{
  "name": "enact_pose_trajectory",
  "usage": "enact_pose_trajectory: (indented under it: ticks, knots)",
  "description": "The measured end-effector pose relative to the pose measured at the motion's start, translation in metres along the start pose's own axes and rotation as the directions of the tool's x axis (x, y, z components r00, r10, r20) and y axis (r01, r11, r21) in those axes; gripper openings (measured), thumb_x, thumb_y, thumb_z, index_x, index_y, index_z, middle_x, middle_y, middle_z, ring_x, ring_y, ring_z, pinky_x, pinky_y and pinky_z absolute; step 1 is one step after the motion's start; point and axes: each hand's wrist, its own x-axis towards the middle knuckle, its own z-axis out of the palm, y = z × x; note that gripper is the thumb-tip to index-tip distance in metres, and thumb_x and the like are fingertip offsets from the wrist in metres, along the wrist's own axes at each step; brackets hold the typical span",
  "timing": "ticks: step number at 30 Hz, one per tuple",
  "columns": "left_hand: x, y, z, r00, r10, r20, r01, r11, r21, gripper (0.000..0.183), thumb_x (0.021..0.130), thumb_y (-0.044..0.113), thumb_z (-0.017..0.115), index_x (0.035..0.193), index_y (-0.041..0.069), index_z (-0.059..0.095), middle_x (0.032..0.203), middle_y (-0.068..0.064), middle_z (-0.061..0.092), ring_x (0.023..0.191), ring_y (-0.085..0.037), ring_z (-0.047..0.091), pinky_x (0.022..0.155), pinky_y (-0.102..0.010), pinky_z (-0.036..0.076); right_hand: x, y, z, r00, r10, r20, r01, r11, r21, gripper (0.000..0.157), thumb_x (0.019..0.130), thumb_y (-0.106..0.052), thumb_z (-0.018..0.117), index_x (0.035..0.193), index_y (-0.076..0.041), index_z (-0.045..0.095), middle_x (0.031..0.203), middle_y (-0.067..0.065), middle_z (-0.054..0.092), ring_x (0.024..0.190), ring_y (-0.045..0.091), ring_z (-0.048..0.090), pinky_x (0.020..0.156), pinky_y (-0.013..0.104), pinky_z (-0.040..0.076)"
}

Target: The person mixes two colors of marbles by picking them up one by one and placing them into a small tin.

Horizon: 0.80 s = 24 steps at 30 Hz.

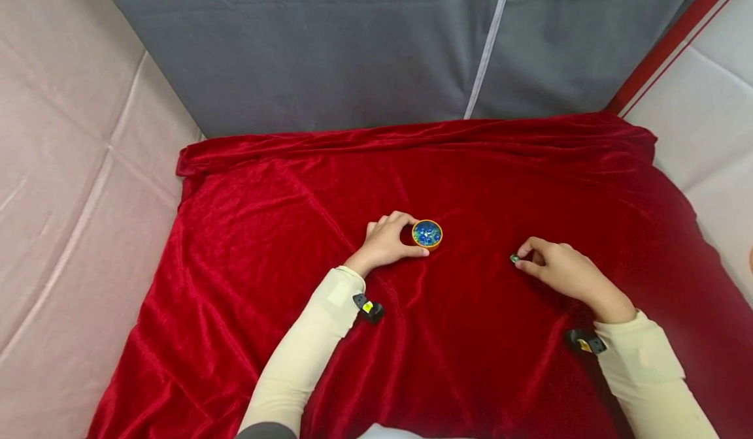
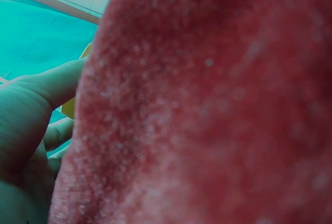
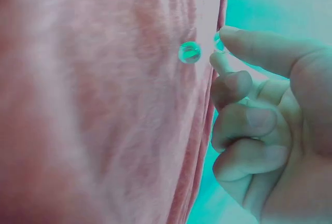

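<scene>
My left hand [image 1: 386, 242] holds a small round container [image 1: 427, 234] with an orange rim, its thumb at the near side and fingers at the far side. The container's top looks blue and green with a pale star-like shape; I cannot tell whether that is a pattern or contents. Its yellow side [image 2: 68, 108] shows partly behind the thumb in the left wrist view. Off to the right, my right hand [image 1: 567, 270] pinches a clear greenish glass marble [image 3: 219, 41] between thumb and index finger. Another marble [image 3: 190, 52] lies on the cloth beside those fingertips.
Wrinkled red velvet cloth [image 1: 329, 191] covers the table, bunched in a fold along the back edge. A grey curtain [image 1: 329, 53] hangs behind; pale fabric walls [image 1: 76, 164] stand at both sides. Each sleeve carries a small black wrist camera [image 1: 368, 308].
</scene>
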Motion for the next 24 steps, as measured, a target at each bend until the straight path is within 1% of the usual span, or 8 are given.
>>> enact_pose_trajectory:
  ticks: [5,9,13,24]
  knots:
    - [0.0,-0.001,0.001,1.0,-0.005,0.004,0.005,1.0,0.009,0.065,0.075,0.05,0.078,0.127,0.02,0.056,0.133,0.0,0.053,0.121,-0.023,0.046,0.094,-0.042,0.029,0.007,-0.008,-0.003,1.0,-0.022,-0.011,0.022,1.0,-0.002,0.012,0.09,-0.024,0.066,0.094,-0.014,0.061,0.064,-0.007,0.052,0.053,0.004,0.041,0.052,0.026,0.035]
    - [0.001,-0.002,0.001,1.0,-0.008,0.003,0.008,1.0,0.015,0.065,0.075,0.051,0.078,0.128,0.02,0.056,0.132,0.0,0.053,0.121,-0.022,0.046,0.093,-0.042,0.029,0.014,-0.016,-0.005,1.0,-0.017,-0.001,0.017,1.0,-0.002,0.012,0.09,-0.024,0.066,0.094,-0.015,0.061,0.064,-0.006,0.053,0.054,0.007,0.043,0.052,0.027,0.036]
    - [0.001,-0.002,0.001,1.0,-0.009,0.0,0.009,1.0,0.015,0.065,0.075,0.05,0.078,0.128,0.02,0.056,0.132,0.0,0.053,0.12,-0.022,0.046,0.093,-0.042,0.029,0.022,-0.025,-0.007,0.999,-0.031,0.006,0.031,0.999,0.007,0.012,0.09,-0.024,0.066,0.094,-0.014,0.061,0.065,-0.006,0.054,0.055,0.008,0.043,0.052,0.028,0.036]
    - [0.001,0.0,0.001,1.0,-0.008,0.004,0.008,1.0,0.018,0.065,0.075,0.051,0.078,0.127,0.02,0.056,0.132,0.0,0.053,0.121,-0.022,0.046,0.093,-0.042,0.029,0.041,-0.048,-0.004,0.998,-0.056,0.03,0.054,0.997,0.05,0.012,0.091,-0.024,0.066,0.096,-0.014,0.061,0.067,-0.004,0.055,0.055,0.009,0.044,0.053,0.028,0.036]
